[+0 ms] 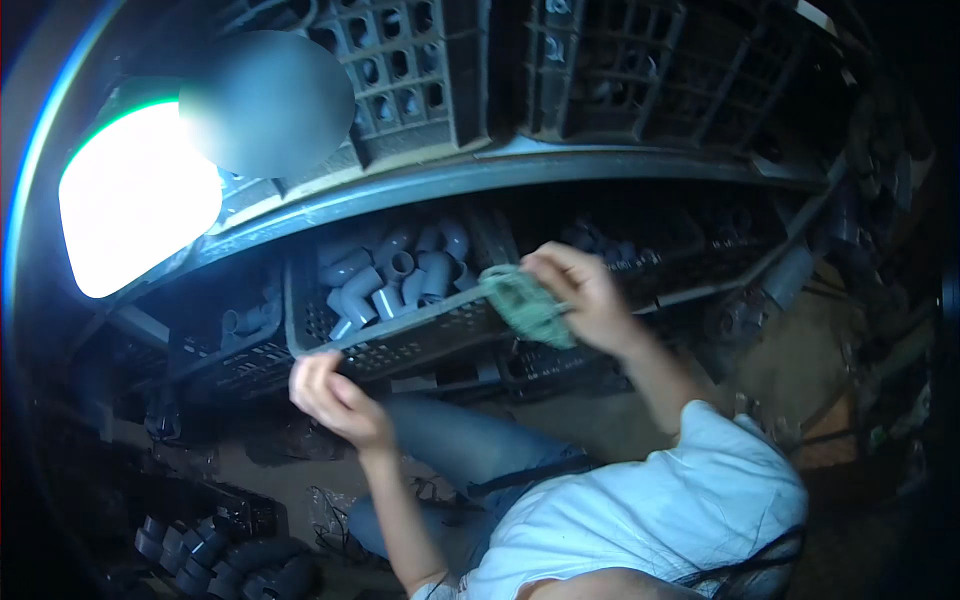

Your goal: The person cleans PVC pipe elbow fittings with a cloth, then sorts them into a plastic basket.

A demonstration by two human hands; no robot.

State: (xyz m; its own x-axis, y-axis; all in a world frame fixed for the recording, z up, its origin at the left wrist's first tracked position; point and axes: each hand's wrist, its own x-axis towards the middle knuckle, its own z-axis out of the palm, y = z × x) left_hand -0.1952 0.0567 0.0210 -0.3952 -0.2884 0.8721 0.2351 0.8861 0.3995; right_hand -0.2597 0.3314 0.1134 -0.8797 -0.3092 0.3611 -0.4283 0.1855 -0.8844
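Note:
My right hand pinches a crumpled green cloth, blurred by motion, which hangs in front of the shelf at the crate's right end. At the front left corner of a dark plastic crate, my left hand has its fingers curled against the edge. Several grey pipe elbows lie heaped inside that crate. Part of the left fingers' contact with the crate is hidden from above.
Another crate with grey fittings sits to the left. Darker bins with fittings continue on the right. Slotted crates stand on the shelf above a metal rail. More grey fittings lie on the floor at lower left.

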